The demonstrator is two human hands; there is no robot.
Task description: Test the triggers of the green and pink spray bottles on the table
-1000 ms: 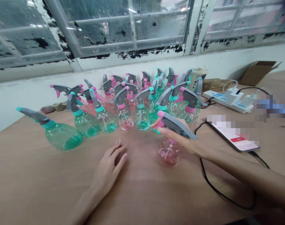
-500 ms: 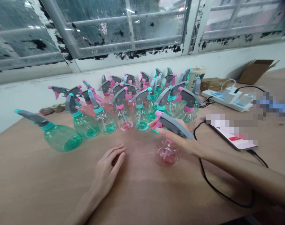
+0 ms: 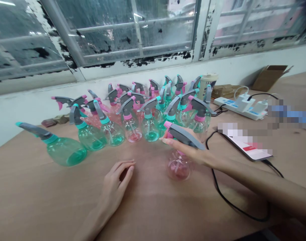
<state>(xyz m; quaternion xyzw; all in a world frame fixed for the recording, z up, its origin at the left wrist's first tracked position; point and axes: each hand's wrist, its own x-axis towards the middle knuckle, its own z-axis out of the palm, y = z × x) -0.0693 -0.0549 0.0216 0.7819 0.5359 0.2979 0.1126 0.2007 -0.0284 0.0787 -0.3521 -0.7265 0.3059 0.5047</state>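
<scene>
My right hand [image 3: 193, 152] is wrapped round the grey and pink trigger head of a pink spray bottle [image 3: 178, 167], whose clear pink body stands on the wooden table [image 3: 42, 201]. My left hand [image 3: 115, 185] lies flat on the table to the left of that bottle, fingers stretched out and holding nothing. Behind both hands stands a crowd of several green and pink spray bottles [image 3: 147, 110]. One green spray bottle [image 3: 64, 150] sits apart at the left, its nozzle pointing left.
A phone [image 3: 250, 147] on a black cable [image 3: 233, 206] lies right of my right hand. A white power strip [image 3: 239, 105], a paper cup [image 3: 206, 83] and an open cardboard box [image 3: 268, 77] stand at the back right below the window wall.
The view has shifted slightly. My left hand has drawn back a little toward me on the table. My right hand keeps its hold on the pink bottle's head.
</scene>
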